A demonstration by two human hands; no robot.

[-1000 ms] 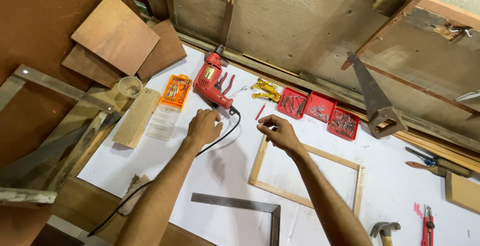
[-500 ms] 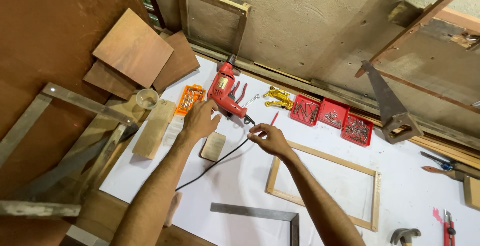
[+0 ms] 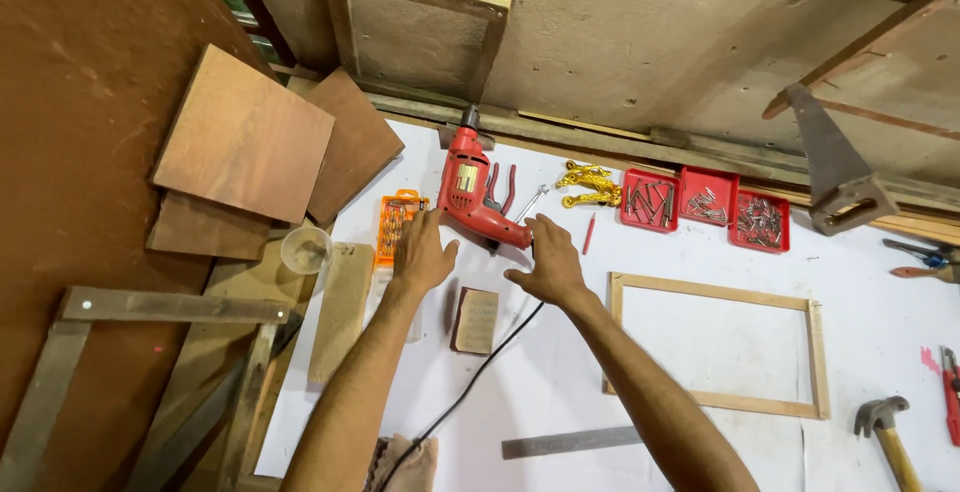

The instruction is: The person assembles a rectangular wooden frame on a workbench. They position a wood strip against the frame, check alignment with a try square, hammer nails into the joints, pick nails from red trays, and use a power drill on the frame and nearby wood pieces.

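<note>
Both hands reach forward over the white worktop (image 3: 700, 282) toward a red electric drill (image 3: 470, 192) that lies on its side, its chuck pointing away toward the wall and its handle toward the person. The left hand (image 3: 420, 252) is spread open, fingers apart, hovering just beside the drill's body on the left and partly over an orange case of drill bits (image 3: 397, 222). The right hand (image 3: 548, 264) is also open, palm down, fingers extended toward the drill's handle end, where the black power cord (image 3: 470, 387) leaves the tool and runs back across the worktop toward the person. Neither hand grips anything; whether the fingertips touch the drill cannot be told.

Just beyond the drill lie red-handled pliers (image 3: 500, 187) and a yellow-gold piece of hardware (image 3: 588, 184). To their right stand three red trays of screws and nails (image 3: 705, 207). A red pencil (image 3: 588, 234) lies near the right hand. Between the forearms sits a small brown block (image 3: 475, 320). A rectangular wooden frame (image 3: 715, 347) rests flat to the right, with a steel ruler (image 3: 570, 442) below it and a hammer (image 3: 885, 427) at the lower right. A handsaw (image 3: 835, 167) leans by the wall. Left of the bit case lie a wooden plank (image 3: 340, 307), a clear plastic cup (image 3: 306, 249) and square plywood panels (image 3: 245, 137).
</note>
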